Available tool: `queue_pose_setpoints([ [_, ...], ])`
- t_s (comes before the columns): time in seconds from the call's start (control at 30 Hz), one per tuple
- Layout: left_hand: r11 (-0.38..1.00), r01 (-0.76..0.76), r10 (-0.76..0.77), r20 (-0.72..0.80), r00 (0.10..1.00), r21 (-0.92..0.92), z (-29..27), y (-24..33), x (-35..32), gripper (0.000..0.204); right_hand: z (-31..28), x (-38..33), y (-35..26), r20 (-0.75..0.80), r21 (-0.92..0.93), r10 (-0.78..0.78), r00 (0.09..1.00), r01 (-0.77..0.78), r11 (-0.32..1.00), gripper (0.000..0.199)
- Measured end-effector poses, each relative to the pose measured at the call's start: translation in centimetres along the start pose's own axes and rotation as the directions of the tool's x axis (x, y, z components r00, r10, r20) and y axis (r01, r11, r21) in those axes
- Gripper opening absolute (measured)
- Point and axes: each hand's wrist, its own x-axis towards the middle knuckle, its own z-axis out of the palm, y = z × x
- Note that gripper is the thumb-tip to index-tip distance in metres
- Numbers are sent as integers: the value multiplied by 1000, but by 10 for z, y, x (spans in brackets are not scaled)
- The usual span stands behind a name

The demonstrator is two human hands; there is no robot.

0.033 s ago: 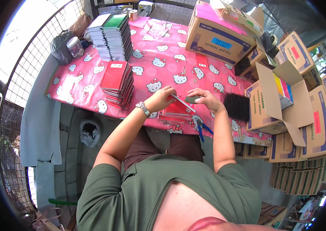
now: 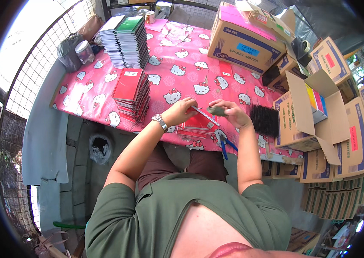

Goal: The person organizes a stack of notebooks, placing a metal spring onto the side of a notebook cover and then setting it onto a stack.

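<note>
By the left hand (image 2: 185, 109), the white coil (image 2: 208, 117) of a red notebook (image 2: 199, 123) at the near edge of the desk (image 2: 163, 117) was pinched; in the right hand (image 2: 237, 115), a grasped dark green piece (image 2: 218, 112) had just been tilted, so handling was judged unfinished. From a mesh wall (image 2: 4, 102), the pink-covered desk was lined with notebook stacks (image 2: 129, 84), pliers (image 2: 224, 149) and a black bristly bundle (image 2: 264, 121), cartons (image 2: 244, 46) piled beyond.

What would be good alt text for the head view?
A person's left hand touches a red notebook on a pink table, while the right hand holds a small dark green object. Blue pliers lie beside the notebook; notebook stacks stand left, cardboard boxes right.
</note>
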Motion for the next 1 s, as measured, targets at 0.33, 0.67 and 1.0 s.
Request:
queue_pose_setpoints([
  [0.33,999,-22,22,-20,1000,-28,-1,-3,1,25,5,14,2,-34,-128,121,992,-124,984,42],
  [0.67,1000,-26,26,-76,997,0,1,-4,4,22,-29,-4,69,-536,-655,-30,844,-393,646,49],
  [1.0,903,267,-370,-295,881,-336,21,2,-15,20,83,-130,148,-634,-771,-211,744,-588,244,70],
])
